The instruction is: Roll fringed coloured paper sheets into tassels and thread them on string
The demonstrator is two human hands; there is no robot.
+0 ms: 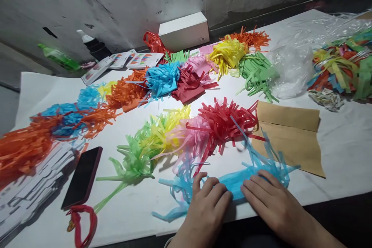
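A blue tissue-paper tassel (236, 182) lies across the table near its front edge, its middle band rolled and its fringed strips spreading out at both ends. My left hand (209, 205) bends its fingers over the left part of the band. On the right part, my right hand (269, 197) presses with its fingers together. The thumbs and the underside of the roll are hidden. Just behind lies a row of fringed tassels: a red one (226, 120), a pink one (192, 135), a yellow one (165, 128) and a green one (133, 162).
Right of the red tassel lies a creased brown paper sheet (290, 135). A phone (83, 176) with a red strap (84, 224) and printed strips (43, 186) are at left. Further back are more tassels, a white box (184, 31), clear plastic (293, 69) and a green bottle (59, 57).
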